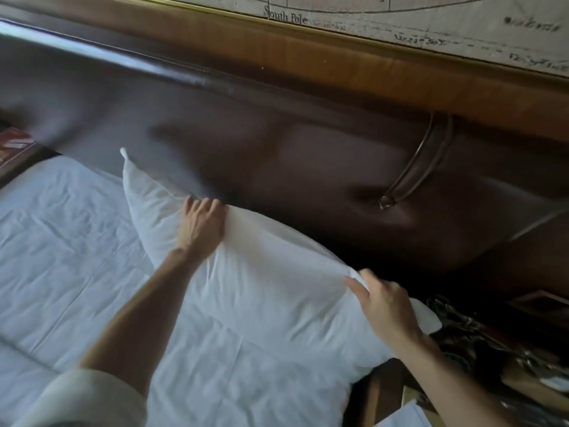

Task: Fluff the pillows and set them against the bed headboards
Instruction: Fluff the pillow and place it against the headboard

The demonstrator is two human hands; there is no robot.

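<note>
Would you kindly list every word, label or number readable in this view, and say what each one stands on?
"South Pole": printed on the beige framed map hanging above the dark brown leather headboard.
Other handwritten-style lettering on the map's right side: too blurred to read.
White pillow, white bed sheet, cluttered bedside items: no readable text.

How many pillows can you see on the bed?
1. The white pillow lies at the head of the bed against the dark headboard, gripped along its top edge by both hands. Others may be out of view.
</note>
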